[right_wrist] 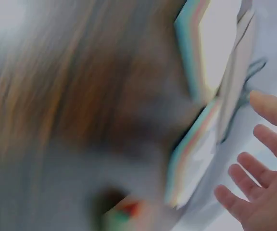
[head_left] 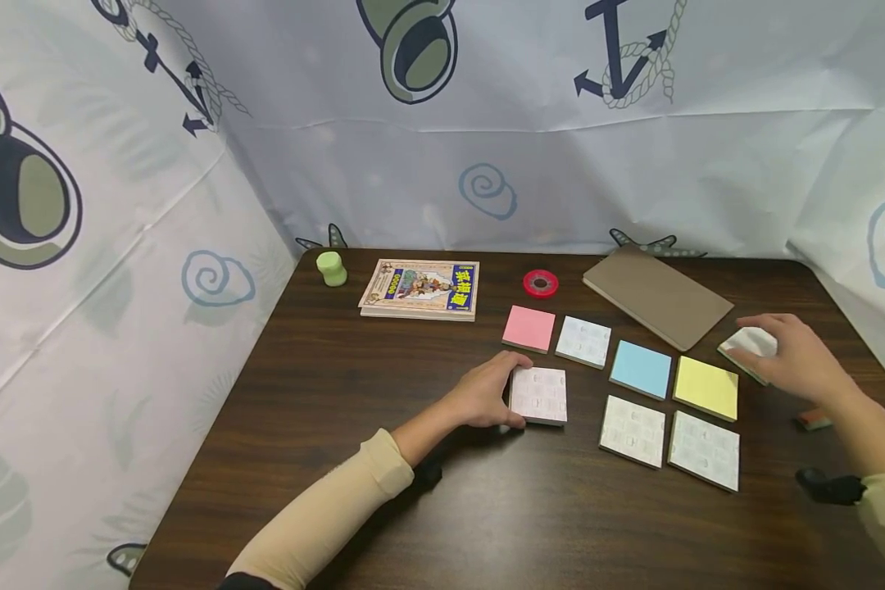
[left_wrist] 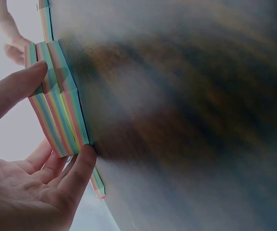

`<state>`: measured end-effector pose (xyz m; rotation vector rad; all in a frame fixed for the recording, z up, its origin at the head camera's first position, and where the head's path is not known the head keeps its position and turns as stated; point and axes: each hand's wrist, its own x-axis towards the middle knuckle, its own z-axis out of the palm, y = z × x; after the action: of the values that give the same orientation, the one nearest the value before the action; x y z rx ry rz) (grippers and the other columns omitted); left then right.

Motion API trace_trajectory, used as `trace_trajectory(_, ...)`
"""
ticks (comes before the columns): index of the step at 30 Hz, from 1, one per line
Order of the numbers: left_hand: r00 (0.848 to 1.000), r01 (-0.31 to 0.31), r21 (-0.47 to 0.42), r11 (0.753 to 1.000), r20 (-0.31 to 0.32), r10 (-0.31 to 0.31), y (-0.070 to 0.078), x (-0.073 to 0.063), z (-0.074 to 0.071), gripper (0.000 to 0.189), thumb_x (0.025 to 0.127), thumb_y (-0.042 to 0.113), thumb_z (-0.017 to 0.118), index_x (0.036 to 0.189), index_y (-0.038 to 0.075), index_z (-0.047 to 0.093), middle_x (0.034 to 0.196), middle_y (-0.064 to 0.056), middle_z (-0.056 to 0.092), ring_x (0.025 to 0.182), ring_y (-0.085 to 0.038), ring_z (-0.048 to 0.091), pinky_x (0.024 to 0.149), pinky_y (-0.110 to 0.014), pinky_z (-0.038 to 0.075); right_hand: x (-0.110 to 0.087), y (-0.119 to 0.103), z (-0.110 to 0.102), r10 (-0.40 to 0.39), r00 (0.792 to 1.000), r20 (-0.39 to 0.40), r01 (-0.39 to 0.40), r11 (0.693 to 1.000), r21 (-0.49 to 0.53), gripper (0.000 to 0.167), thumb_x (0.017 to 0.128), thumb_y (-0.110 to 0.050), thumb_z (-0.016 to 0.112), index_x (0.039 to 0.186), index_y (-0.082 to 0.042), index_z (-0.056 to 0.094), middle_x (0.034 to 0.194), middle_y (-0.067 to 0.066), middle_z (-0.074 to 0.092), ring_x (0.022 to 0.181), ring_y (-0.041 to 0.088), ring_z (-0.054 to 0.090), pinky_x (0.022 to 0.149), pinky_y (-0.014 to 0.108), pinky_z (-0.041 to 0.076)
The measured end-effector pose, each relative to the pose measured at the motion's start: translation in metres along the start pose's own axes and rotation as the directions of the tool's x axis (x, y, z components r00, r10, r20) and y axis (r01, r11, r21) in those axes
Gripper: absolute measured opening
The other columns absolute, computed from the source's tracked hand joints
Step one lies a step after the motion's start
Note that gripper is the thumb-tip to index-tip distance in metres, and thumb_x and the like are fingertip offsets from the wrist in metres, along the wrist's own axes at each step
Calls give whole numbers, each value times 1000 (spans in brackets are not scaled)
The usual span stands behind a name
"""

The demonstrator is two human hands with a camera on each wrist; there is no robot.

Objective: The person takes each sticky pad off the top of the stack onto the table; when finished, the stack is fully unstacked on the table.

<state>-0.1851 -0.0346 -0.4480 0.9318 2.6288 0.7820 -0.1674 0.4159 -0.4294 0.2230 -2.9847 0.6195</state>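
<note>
In the head view, my left hand (head_left: 487, 395) grips a stack of sticky note pads (head_left: 542, 395), thumb on the near side, fingers on the far side. The left wrist view shows its layered pastel edges, several pads piled up. At the right, my right hand (head_left: 796, 356) reaches over a white-topped sticky note pad (head_left: 755, 338), hiding part of it. In the right wrist view its fingers are spread and apart from this pad (right_wrist: 194, 161). Between the hands lie a blue pad (head_left: 640, 369), a yellow pad (head_left: 706, 388) and several white printed ones.
Behind are a pink pad (head_left: 528, 329), a red ring-shaped roll (head_left: 541, 283), a brown notebook (head_left: 656, 297), a pair of stacked books (head_left: 420, 288) and a green spool-shaped thing (head_left: 332, 269). A small reddish-green piece (head_left: 814, 419) lies beneath my right forearm. Patterned cloth surrounds the table.
</note>
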Motion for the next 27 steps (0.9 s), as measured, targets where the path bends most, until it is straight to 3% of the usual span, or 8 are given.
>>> trace_trajectory(2,1000,1,-2,1000,-1,-1,0,0,0,82,66,24,93,134,13,48,131,-2,51,113,-14,52,97,-34,42,2,-23,1,-70,997,-28,69,997,-17,50,89,-22,73,127,6,55,133,36,40,115,56,38,83,69,34)
trace_trajectory(4,1000,-2,0,1000,0,2,0,-1,-1,82,66,25,92,134,13,47,131,-2,51,113,-14,52,97,-33,42,5,-49,3,-182,982,-56,180,983,-32,46,85,-16,76,124,3,59,133,29,44,120,52,39,87,67,35)
trace_trajectory(7,1000,-2,-5,1000,1,2,0,-1,-2,82,66,24,92,134,12,48,131,-2,51,113,-14,52,97,-33,42,9,-90,12,-371,926,-66,368,929,-45,43,80,-11,80,118,-3,65,130,23,51,118,44,46,88,60,39)
trace_trajectory(10,1000,-2,-10,1000,2,2,0,-2,-2,82,66,24,92,133,12,48,131,-2,52,113,-14,52,97,-33,42,10,-128,26,-489,872,-23,489,872,-19,42,80,-15,81,118,-7,66,128,18,54,117,37,50,90,54,42)
trace_trajectory(12,1000,0,-13,1000,4,0,1,-2,-3,82,66,23,92,134,12,48,131,-2,52,113,-15,52,97,-34,42,9,-150,38,-523,852,27,523,853,8,43,82,-21,80,121,-9,66,130,15,54,118,34,51,90,51,44)
trace_trajectory(18,1000,1,-4,1000,4,-1,2,-2,-4,82,66,24,92,134,12,47,132,-3,51,113,-16,53,96,-35,43,6,-195,78,-537,829,158,527,843,103,56,83,-38,78,131,-13,61,139,12,50,127,28,46,99,48,43)
trace_trajectory(27,1000,-7,8,1000,12,7,2,-2,-3,81,67,24,92,133,13,47,133,-2,51,115,-17,53,97,-36,42,10,-212,101,-535,827,172,519,845,129,65,77,-39,84,132,-15,60,138,8,51,126,24,47,99,44,44)
